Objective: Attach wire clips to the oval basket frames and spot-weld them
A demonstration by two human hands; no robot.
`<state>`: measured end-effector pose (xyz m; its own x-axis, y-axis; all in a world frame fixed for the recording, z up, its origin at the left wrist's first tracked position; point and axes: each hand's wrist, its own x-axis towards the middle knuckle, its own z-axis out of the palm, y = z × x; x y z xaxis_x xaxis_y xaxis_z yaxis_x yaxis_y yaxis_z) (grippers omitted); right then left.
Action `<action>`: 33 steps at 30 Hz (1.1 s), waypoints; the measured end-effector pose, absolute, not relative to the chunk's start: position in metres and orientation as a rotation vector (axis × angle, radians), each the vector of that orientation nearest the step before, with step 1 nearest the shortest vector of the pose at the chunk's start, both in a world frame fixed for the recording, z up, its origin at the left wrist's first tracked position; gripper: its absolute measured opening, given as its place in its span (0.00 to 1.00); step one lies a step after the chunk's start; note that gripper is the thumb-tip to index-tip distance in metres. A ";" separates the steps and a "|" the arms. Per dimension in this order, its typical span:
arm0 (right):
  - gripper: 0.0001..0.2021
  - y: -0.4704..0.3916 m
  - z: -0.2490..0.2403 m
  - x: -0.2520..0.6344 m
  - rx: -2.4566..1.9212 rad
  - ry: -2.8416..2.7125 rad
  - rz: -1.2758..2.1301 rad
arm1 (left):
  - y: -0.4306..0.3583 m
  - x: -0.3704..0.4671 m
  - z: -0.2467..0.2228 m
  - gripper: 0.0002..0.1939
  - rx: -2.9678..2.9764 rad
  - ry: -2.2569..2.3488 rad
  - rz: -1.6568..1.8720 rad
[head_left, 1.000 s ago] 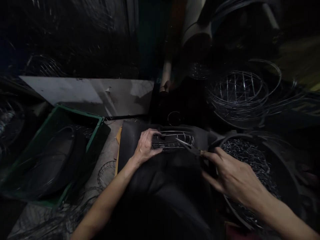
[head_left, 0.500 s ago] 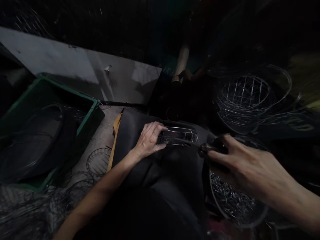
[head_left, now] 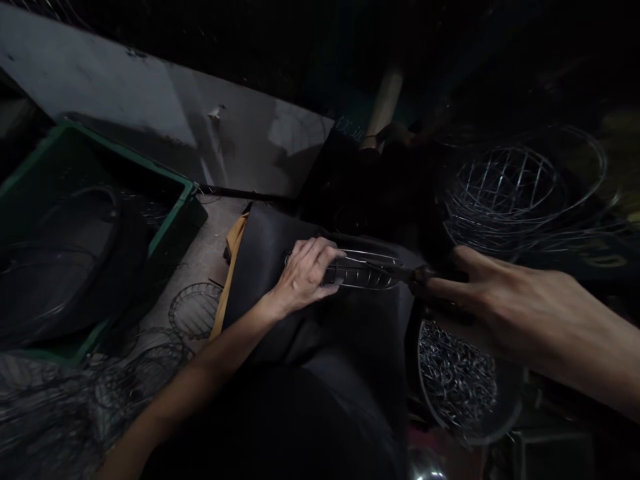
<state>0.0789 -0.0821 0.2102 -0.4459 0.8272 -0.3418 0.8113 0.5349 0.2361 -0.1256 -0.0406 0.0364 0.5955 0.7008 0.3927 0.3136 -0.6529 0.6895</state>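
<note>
Head view: gripping silvery oblong wire frame point(head_left: 361, 277) in left hand point(head_left: 309, 270), dark metal pliers point(head_left: 399, 272) in right hand point(head_left: 500, 297); apparently adjusting, next needing steadiness.

Two bare hands are in view, one left hand point(head_left: 309, 273) and one right hand point(head_left: 493, 293). There is one pair of pliers point(head_left: 419, 278) and one narrow wire frame point(head_left: 361, 273). One green crate point(head_left: 135, 157) holds one dark round basin point(head_left: 133, 247). One pale panel point(head_left: 240, 127), one pole point(head_left: 384, 110) and one strip of yellow cloth point(head_left: 229, 280) also count singly. One round wire grid point(head_left: 196, 310) lies on the floor, and one more round wire grid point(head_left: 507, 177) sits at far right. One tub point(head_left: 507, 403) holds short metal pieces point(head_left: 457, 373) (dozens at least, too jumbled to count), and the tangled wire point(head_left: 95, 397) at lower left defies counting too.
</note>
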 end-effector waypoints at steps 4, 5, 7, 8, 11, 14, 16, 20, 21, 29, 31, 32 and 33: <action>0.14 -0.080 0.214 0.079 1.374 2.141 -0.192 | -0.042 -0.125 0.037 0.20 2.294 0.818 0.893; 0.12 -0.080 0.215 0.077 1.376 2.111 -0.212 | -0.043 -0.124 0.037 0.20 2.301 0.823 0.888; 0.10 -0.078 0.216 0.071 1.378 2.110 -0.203 | -0.044 -0.124 0.037 0.21 2.313 0.825 0.875; 0.10 -0.076 0.216 0.067 1.381 2.113 -0.200 | -0.044 -0.124 0.036 0.22 2.316 0.823 0.874; 0.08 -0.071 0.219 0.058 1.424 2.036 -0.262 | -0.046 -0.123 0.034 0.24 2.321 0.808 0.888; 0.08 -0.067 0.222 0.055 1.473 1.909 -0.377 | -0.047 -0.124 0.033 0.24 2.316 0.809 0.866; 0.09 -0.068 0.223 0.058 1.475 1.925 -0.399 | -0.048 -0.124 0.034 0.24 2.314 0.814 0.839; 0.20 -0.077 0.220 0.071 1.487 2.108 -0.250 | -0.048 -0.125 0.037 0.24 2.322 0.808 0.847; 0.24 -0.079 0.219 0.074 1.492 2.126 -0.224 | -0.047 -0.125 0.037 0.25 2.324 0.805 0.856; 0.24 -0.086 0.226 0.081 1.362 2.310 -0.043 | -0.047 -0.126 0.039 0.25 2.317 0.808 0.874; 0.18 -0.087 0.230 0.081 1.295 2.267 -0.012 | -0.047 -0.126 0.040 0.24 2.310 0.808 0.854; 0.16 -0.088 0.231 0.082 1.273 2.234 -0.008 | -0.047 -0.126 0.041 0.24 2.309 0.809 0.842; 0.15 -0.090 0.232 0.082 1.275 2.211 -0.002 | -0.047 -0.126 0.041 0.23 2.309 0.809 0.833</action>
<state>0.0816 -0.0897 0.2322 -0.3741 0.7921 -0.4822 0.7929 0.5429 0.2768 -0.1263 -0.0467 0.0411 0.6265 0.6876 0.3671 0.3468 -0.6676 0.6588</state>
